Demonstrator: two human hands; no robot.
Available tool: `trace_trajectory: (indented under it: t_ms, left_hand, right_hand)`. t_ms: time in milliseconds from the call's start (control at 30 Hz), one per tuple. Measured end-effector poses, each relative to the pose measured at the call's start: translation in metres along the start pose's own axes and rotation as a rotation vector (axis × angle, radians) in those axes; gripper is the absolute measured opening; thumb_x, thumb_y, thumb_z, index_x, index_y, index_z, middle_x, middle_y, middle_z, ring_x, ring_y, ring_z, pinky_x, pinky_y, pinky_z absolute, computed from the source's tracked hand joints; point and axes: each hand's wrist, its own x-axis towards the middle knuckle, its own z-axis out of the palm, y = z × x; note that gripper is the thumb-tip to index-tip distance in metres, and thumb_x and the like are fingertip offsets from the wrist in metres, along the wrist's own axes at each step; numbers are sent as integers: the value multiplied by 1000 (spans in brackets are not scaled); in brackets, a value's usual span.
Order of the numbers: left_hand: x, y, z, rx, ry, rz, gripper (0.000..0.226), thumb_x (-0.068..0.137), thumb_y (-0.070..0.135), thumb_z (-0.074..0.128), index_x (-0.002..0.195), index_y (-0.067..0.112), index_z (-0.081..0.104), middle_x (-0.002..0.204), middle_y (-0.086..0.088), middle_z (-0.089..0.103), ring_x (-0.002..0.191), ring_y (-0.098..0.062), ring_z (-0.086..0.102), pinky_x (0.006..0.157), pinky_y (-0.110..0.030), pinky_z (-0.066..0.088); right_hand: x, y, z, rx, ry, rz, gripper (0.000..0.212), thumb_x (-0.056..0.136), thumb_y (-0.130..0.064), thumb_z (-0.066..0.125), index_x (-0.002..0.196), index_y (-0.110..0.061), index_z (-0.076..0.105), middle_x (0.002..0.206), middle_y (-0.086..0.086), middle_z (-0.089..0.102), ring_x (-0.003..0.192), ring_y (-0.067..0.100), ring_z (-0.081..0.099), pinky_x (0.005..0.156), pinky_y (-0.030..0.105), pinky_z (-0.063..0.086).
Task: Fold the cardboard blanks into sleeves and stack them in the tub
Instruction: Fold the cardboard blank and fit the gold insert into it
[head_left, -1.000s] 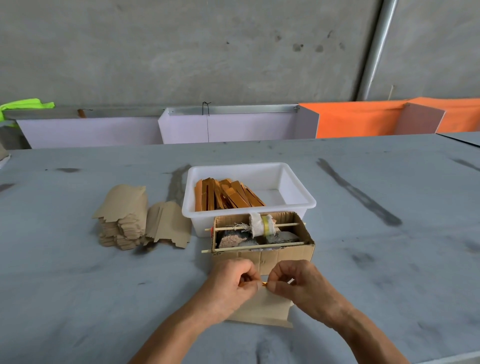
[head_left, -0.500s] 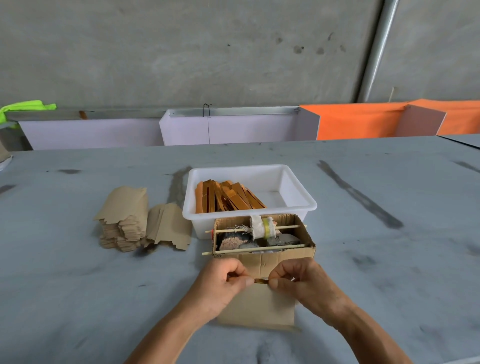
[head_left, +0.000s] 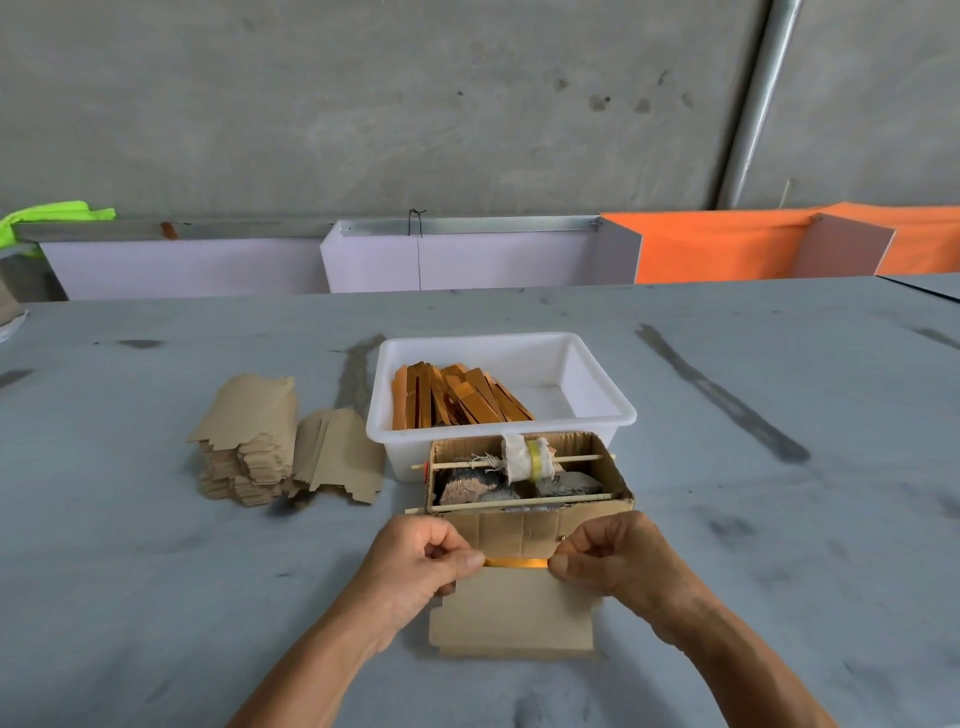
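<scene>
Down at the near edge of the table (head_left: 156, 597), both hands work one cardboard blank (head_left: 511, 613) lying flat — left hand (head_left: 415, 566) and right hand (head_left: 615, 561) each pinch an end of its folded orange top strip. Just beyond sits a small cardboard box (head_left: 524, 530), then the white tub (head_left: 597, 374) with folded sleeves (head_left: 457, 395) inside — spare blanks (head_left: 249, 436) piled to its left.
</scene>
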Motion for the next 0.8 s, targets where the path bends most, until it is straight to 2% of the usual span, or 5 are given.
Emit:
trace_trajectory:
  t_ms: [200, 433, 600, 700, 800]
  left_hand:
    - [-2, 1, 3, -167, 24, -66, 19, 84, -2, 65, 66, 7, 65, 50, 4, 54, 45, -2, 48, 45, -15, 39]
    - [0, 5, 0, -320, 54, -176, 10, 84, 2, 65, 73, 4, 67, 54, 2, 55, 50, -8, 48, 49, -19, 42]
    - [-1, 9, 5, -439, 1, -240, 10, 83, 0, 63, 73, 1, 64, 59, -8, 58, 49, -14, 50, 45, -21, 42]
    - [-6, 14, 9, -501, -32, -188, 10, 91, 7, 56, 89, 2, 63, 66, -12, 65, 49, -17, 57, 44, -23, 46]
    - [-10, 19, 5, -423, -22, -66, 29, 98, 5, 42, 109, 24, 61, 82, -13, 72, 60, -20, 64, 50, -27, 50]
  right_hand:
    - [-2, 4, -7, 328, -38, 16, 24, 82, 7, 63, 70, -8, 76, 66, 5, 68, 56, 9, 57, 53, 18, 46]
    - [-19, 25, -13, 583, -64, -106, 45, 87, 5, 51, 114, -26, 69, 78, 4, 56, 74, 19, 55, 71, 31, 53]
    - [-30, 16, -6, 410, -13, -233, 57, 78, 26, 48, 95, -20, 77, 91, 9, 74, 77, 13, 66, 67, 22, 52]
    - [-27, 8, -4, 423, 160, -207, 33, 82, 13, 57, 84, -12, 78, 81, 17, 73, 69, 20, 66, 62, 21, 51]
    - [-21, 1, -7, 423, 270, -134, 17, 88, -1, 59, 83, -7, 74, 78, 12, 74, 64, 18, 67, 59, 24, 49]
